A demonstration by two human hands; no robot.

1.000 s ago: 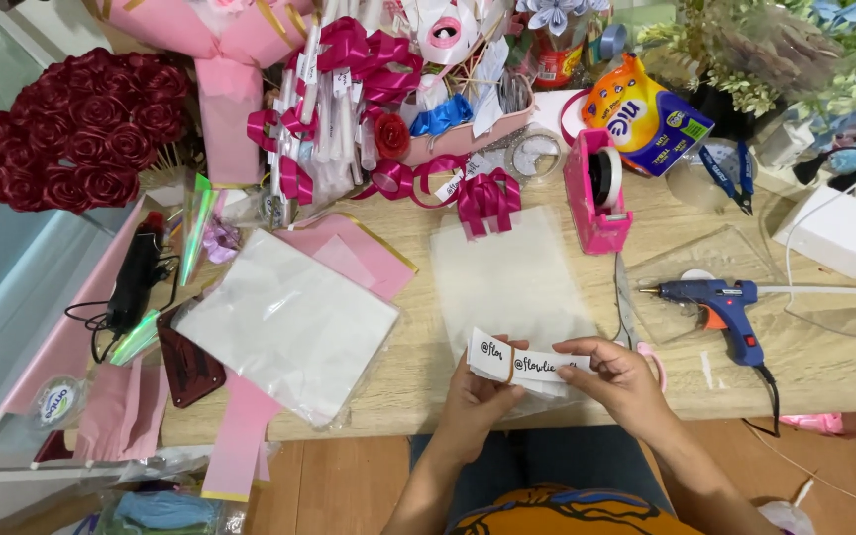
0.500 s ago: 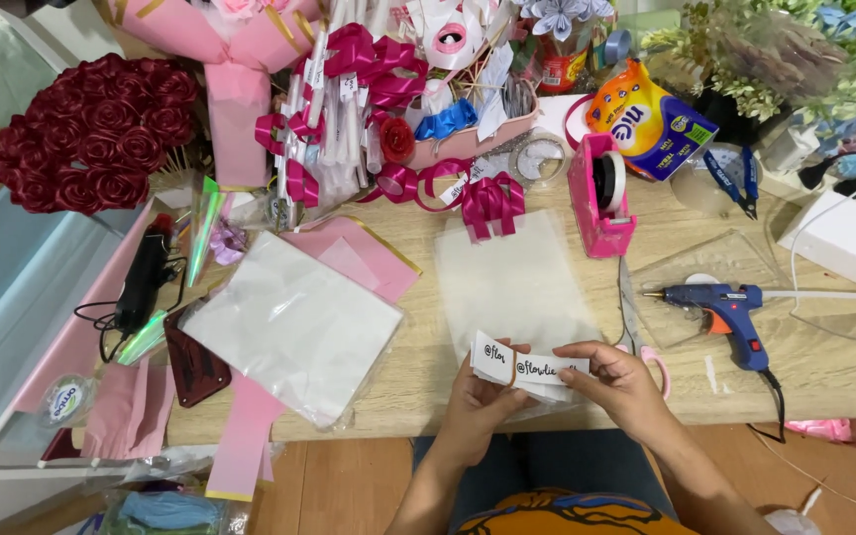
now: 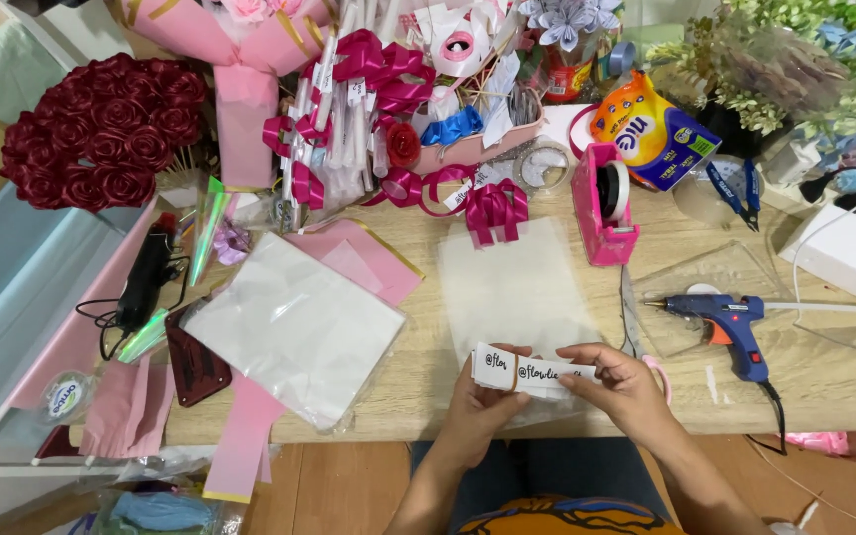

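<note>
I am looking down on a light wooden table (image 3: pixel 824 386) that is filling most of the view, crowded along its far edge with craft goods. At far left a bouquet of dark red roses (image 3: pixel 101 134) is sitting beside pink wrapping paper (image 3: pixel 240 69). A clear plastic sheet (image 3: pixel 294 327) is lying left of centre, and a second translucent sheet (image 3: pixel 517 287) is lying straight ahead, just beyond my hands. A pink tape dispenser (image 3: pixel 603 213) is standing upright to the right of it, and a blue glue gun (image 3: pixel 730 322) is lying on its side further right. At the near edge, my left hand (image 3: pixel 482 401) and right hand (image 3: pixel 621 386) are both pinching a small stack of white paper strips (image 3: pixel 532 372), long and narrow, bearing black handwriting. The left fingers are closing round its left end, the right fingertips pressing its right end, holding it just above the table's near edge.
</note>
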